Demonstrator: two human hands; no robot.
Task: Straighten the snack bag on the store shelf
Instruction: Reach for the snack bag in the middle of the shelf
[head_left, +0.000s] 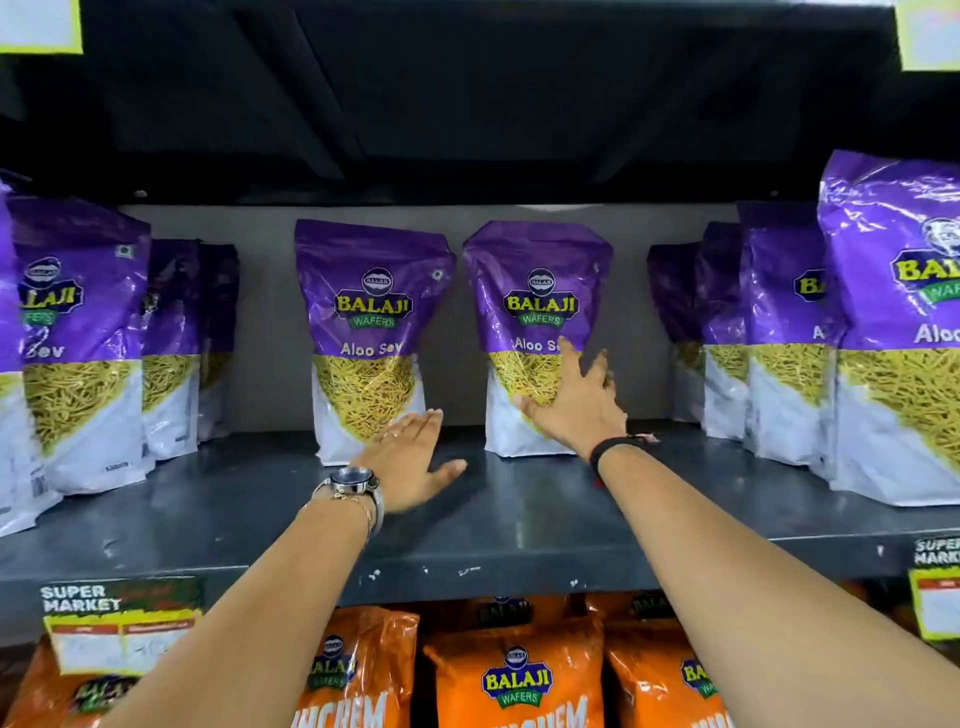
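The snack bag (537, 332) I am working on stands far back on the grey shelf (260, 514), the right one of a pair of purple Aloo Sev pouches in the middle gap. It leans a little, its top tipped toward the left, and its top corner is crumpled. My right hand (571, 402) lies spread against its lower right front, fingers fanned over the window that shows the yellow sev inside; I cannot tell for sure whether the palm presses the film or only brushes it, since the hand hides the contact.

My left hand (410, 462) is open and flat, fingers together, low over the shelf just in front of the neighbouring pouch (366, 338) on the left, holding nothing.

I judge the straightening to be in hand but not done: the bag is touched, not yet squared. The next move calls for a light push at the base and a steadying touch higher up, so the pouch sits upright and faces front without toppling backward or knocking its neighbour. The film looks slick and soft, so it may slide or buckle.

More of the same pouches stand in rows at the left (78, 338) and right (893, 322), nearer the shelf's edge. Below, orange bags (519, 680) fill the lower shelf, behind a price tag (119, 623).
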